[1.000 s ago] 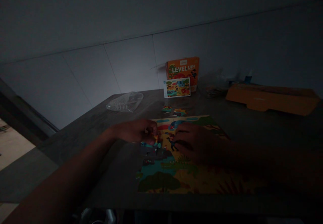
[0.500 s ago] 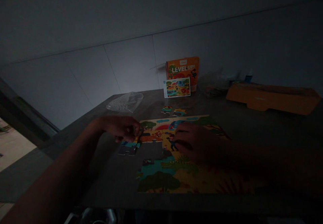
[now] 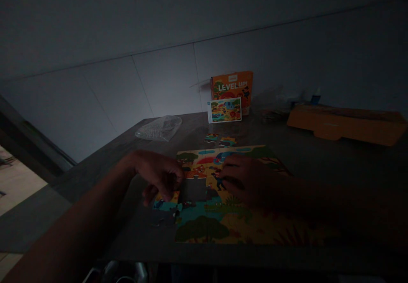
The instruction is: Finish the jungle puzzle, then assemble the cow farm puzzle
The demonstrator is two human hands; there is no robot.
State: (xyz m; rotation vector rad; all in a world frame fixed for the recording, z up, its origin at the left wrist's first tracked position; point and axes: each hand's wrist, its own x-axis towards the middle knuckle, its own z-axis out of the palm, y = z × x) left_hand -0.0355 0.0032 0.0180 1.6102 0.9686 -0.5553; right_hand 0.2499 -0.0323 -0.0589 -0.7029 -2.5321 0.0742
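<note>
A partly assembled jigsaw puzzle (image 3: 202,227) of a savanna scene lies on the dark table, with a gap in its left part. My left hand (image 3: 161,176) has its fingers bent down onto a loose puzzle piece (image 3: 165,208), gripping its upper end. This piece, blue, grey and orange, lies against the puzzle's left edge; its top is hidden by my fingers. On the right, my right hand (image 3: 248,179) lies over the middle of the puzzle, fingers spread loosely on its surface beside a figure in blue. Dim light blurs the fingertips.
Two loose pieces (image 3: 228,141) lie beyond the puzzle. Behind them stand a small picture card (image 3: 225,110) and an orange "LEVEL UP!" box (image 3: 232,79). A clear plastic bag (image 3: 159,128) lies at left. An orange box tray (image 3: 344,123) sits at right, near the wall.
My left hand has brought the loose piece nearer to me along the puzzle's left side, down to beside the lower section. My right hand stays in place.
</note>
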